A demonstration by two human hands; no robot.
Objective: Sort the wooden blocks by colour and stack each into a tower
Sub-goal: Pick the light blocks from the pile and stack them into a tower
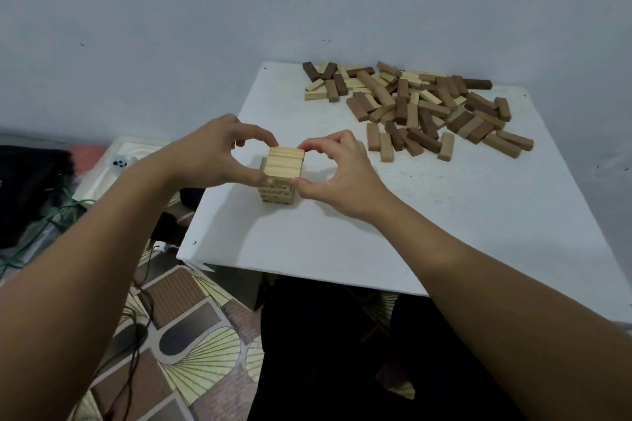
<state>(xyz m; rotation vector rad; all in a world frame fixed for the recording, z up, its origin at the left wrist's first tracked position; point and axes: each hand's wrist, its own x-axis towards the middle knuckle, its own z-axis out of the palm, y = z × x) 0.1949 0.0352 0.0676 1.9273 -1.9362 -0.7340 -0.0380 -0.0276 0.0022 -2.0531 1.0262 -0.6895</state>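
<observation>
A short tower of pale wooden blocks point(282, 171) stands on the white table point(444, 215), near its left side. My left hand point(219, 150) pinches the tower's top layer from the left, thumb low and fingers arched over the far corner. From the right, my right hand point(338, 174) pinches the same top layer between thumb and fingertips. A loose pile of pale, mid-brown and dark-brown blocks point(420, 106) lies scattered at the table's far right.
The table stands against a pale blue wall. To its left, on the patterned floor point(191, 352), lie dark cables point(136, 335), a green cord and a white tray-like object point(113, 161). Dark clothing shows below the table's near edge.
</observation>
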